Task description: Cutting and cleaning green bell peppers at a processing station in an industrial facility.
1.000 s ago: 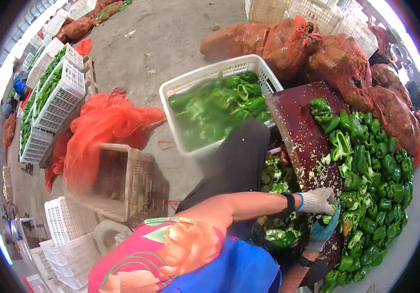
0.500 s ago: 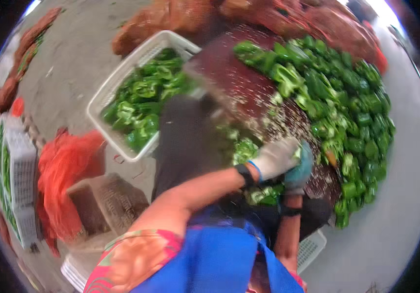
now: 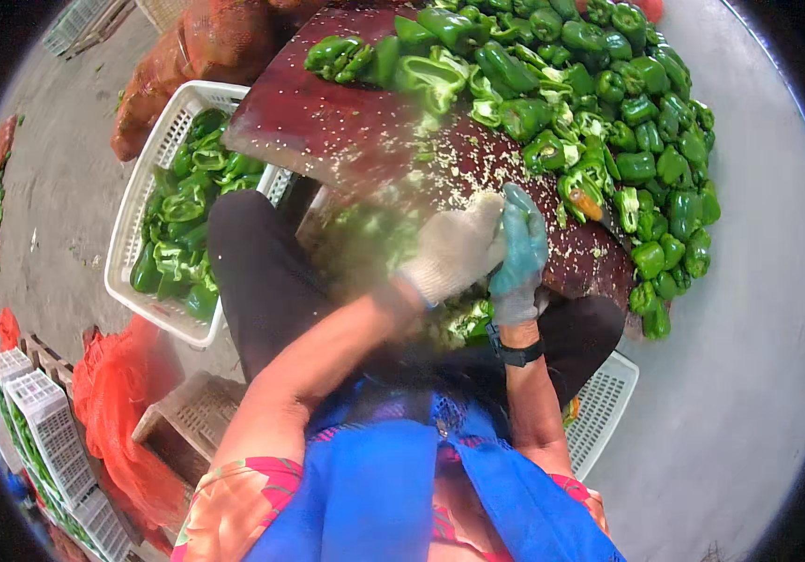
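Note:
My left hand [image 3: 458, 245], in a whitish knit glove, is curled, its fingertips meeting my right hand [image 3: 520, 248] over the near edge of a dark red board [image 3: 299, 103]. The right hand wears a teal-coated glove, its fingers pressed together and bent inward. Whatever lies between the two hands is hidden. Pale seeds [image 3: 477, 169] are scattered over the board. Beside the right hand lie split green bell peppers [image 3: 585, 192], one with an orange patch. Below the hands, between my knees, are cut pepper pieces [image 3: 472, 318], partly blurred.
Whole green peppers [image 3: 674, 169] are heaped on the board's right side. At left, a white crate [image 3: 126, 272] holds cut peppers. Red net bags [image 3: 126, 403] and stacked white crates [image 3: 51, 421] stand farther left. Another pale crate [image 3: 604, 403] is by my right leg.
The view has shifted, so the board and crate appear farther up and left. My hands stay together; the bit of pale green seen between them earlier no longer shows.

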Demonstrator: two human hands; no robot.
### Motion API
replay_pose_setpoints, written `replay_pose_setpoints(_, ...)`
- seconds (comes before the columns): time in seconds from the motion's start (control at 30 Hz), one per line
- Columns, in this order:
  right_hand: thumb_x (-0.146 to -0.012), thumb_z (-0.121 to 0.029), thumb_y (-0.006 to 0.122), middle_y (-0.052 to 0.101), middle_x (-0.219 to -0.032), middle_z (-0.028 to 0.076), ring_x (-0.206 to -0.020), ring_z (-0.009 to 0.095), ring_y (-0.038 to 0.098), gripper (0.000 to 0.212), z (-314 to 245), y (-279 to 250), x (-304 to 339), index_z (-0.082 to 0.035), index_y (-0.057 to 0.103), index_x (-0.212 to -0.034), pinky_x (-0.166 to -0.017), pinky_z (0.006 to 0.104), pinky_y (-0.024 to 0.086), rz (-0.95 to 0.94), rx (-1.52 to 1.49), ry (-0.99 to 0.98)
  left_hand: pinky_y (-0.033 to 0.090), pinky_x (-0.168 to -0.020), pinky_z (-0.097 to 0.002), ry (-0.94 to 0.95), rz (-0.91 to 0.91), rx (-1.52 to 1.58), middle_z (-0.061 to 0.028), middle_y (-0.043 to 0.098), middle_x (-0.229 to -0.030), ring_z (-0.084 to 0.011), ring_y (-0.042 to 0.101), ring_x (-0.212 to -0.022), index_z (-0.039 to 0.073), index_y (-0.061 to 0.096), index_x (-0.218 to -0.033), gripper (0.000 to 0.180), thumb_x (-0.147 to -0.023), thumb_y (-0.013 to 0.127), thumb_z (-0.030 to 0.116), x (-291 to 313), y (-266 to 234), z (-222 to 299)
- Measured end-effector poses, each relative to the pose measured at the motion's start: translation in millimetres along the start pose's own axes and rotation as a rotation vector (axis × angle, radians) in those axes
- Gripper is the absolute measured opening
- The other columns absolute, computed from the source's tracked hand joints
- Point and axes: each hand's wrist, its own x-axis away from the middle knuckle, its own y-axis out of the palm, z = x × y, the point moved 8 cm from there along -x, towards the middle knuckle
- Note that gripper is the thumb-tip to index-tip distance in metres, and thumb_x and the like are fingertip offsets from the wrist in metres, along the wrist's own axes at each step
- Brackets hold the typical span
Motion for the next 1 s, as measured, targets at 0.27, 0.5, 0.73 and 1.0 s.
replay_pose_setpoints(0.27,-0.106,-0.022,0.05,0.062,-0.127,0.017,-0.117,0.021,0.06,0.042,-14.6,-1.1,4.1,0.003,0.051,-0.14,-0.102,0.034,0.049,-0.031,-0.155,-0.039,0.053,-0.08,-0.0376,-0.14,-0.157,0.801,-0.0163,0.065,-0.097,-0.0307,0.065,-0.091,0.004,0.063,-0.108,0.019,-0.089,0.057,0.006,-2.1,9.4,1.7)
replay_pose_setpoints(0.5,-0.104,-0.02,0.052,0.061,-0.132,0.015,-0.12,0.023,0.059,0.043,8.7,-2.0,5.0,0.002,0.052,-0.14,-0.105,0.0394,0.049,-0.118,-0.692,0.26,0.053,-0.086,-0.0415,0.502,-0.024,0.264,-0.0181,0.065,-0.112,-0.0344,0.065,-0.101,0.003,0.063,-0.118,0.035,-0.084,0.069,0.006,4.4,-19.8,-1.2)
replay_pose_setpoints(0.73,-0.101,-0.009,0.053,0.064,-0.128,0.015,-0.116,0.021,0.062,0.036,1.0,-21.0,2.0,0.005,0.057,-0.134,-0.102,0.0349,0.051,-0.071,0.043,-0.058,0.055,-0.071,-0.0357,-0.197,-0.226,0.541,-0.0108,0.066,-0.095,-0.0213,0.069,-0.082,0.003,0.062,-0.115,0.025,-0.093,0.065,0.016,5.6,3.7,-28.4)
replay_pose_setpoints(1.0,-0.097,0.002,0.055,0.067,-0.124,0.012,-0.113,0.018,0.063,0.031,14.7,-23.1,-0.6,0.005,0.063,-0.127,-0.102,0.0309,0.05,0.132,-0.118,0.057,0.047,-0.054,-0.0314,-0.524,0.153,0.959,-0.0076,0.058,-0.079,-0.0149,0.056,-0.063,0.001,0.053,-0.111,0.029,-0.101,0.052,0.028,-6.7,55.9,-39.1)
